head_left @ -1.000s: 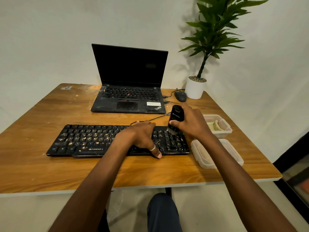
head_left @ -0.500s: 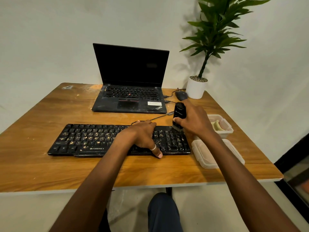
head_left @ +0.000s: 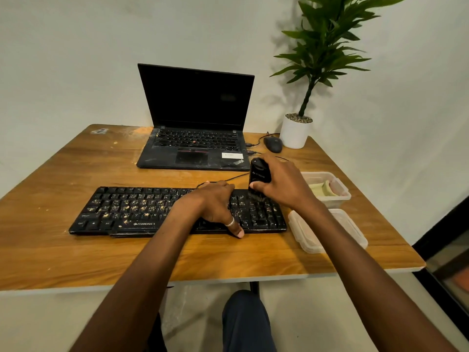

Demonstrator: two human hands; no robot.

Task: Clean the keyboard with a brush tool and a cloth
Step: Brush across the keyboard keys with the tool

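Note:
A black keyboard (head_left: 132,212) lies across the wooden table, its keys speckled with yellowish crumbs. My left hand (head_left: 215,204) rests on the keyboard's middle-right part, thumb over the front edge. My right hand (head_left: 284,184) grips a black brush tool (head_left: 258,177) upright, its bristles down on the keys at the keyboard's right end. A pale green cloth (head_left: 321,189) lies folded inside a clear plastic box (head_left: 341,193) just right of the keyboard.
An open black laptop (head_left: 195,148) stands behind the keyboard, with a mouse (head_left: 272,144) and a white potted plant (head_left: 295,133) at the back right. A clear plastic lid (head_left: 304,232) lies right of the keyboard near the table's (head_left: 50,255) right edge.
The brush moved toward the keyboard's far right rear corner half a second ago, then came back a little nearer onto the keys. My left hand stayed in place.

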